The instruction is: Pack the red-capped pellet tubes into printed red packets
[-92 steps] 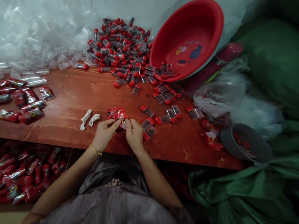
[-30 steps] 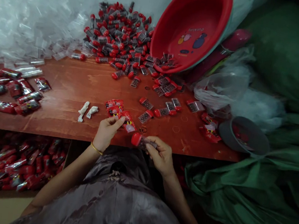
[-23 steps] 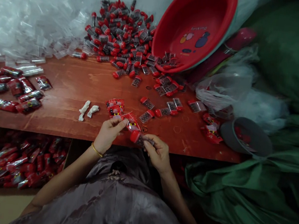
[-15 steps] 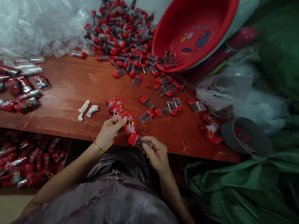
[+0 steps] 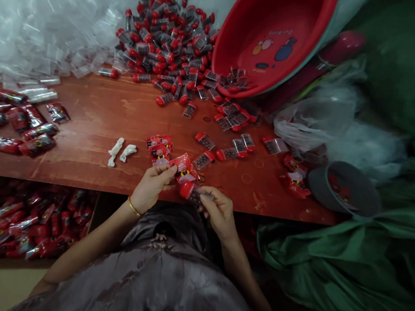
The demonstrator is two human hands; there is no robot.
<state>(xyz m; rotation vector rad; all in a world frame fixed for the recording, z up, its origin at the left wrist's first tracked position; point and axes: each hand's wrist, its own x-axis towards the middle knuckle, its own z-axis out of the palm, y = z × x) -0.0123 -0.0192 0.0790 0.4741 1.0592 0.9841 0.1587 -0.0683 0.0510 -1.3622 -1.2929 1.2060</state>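
Observation:
My left hand [image 5: 155, 183] pinches a red printed card [image 5: 186, 169] by its left edge, just above the table's front edge. In my right hand [image 5: 217, 209] is a small clear container with a red cap [image 5: 187, 190] and dark contents; it is tilted, cap toward the left. My fingers cover part of its body. The cap is close below the card; whether they touch I cannot tell. More red printed cards [image 5: 158, 146] lie beyond my left hand. Several similar red-capped containers [image 5: 203, 160] lie loose beyond my right hand.
Two white twisted pieces [image 5: 115, 152] lie left of the cards. A heap of red-capped containers [image 5: 160, 45] and a tilted red basin [image 5: 267, 27] stand behind. Clear plastic sleeves [image 5: 51, 13] and wrapped packs [image 5: 38, 145] are left; a box of packs [image 5: 35, 221] is below. A grey bowl [image 5: 353, 192] sits right.
The card in my left hand has turned and shifted slightly right and up. My right hand has tilted the red-capped container a little, still holding it close below the card.

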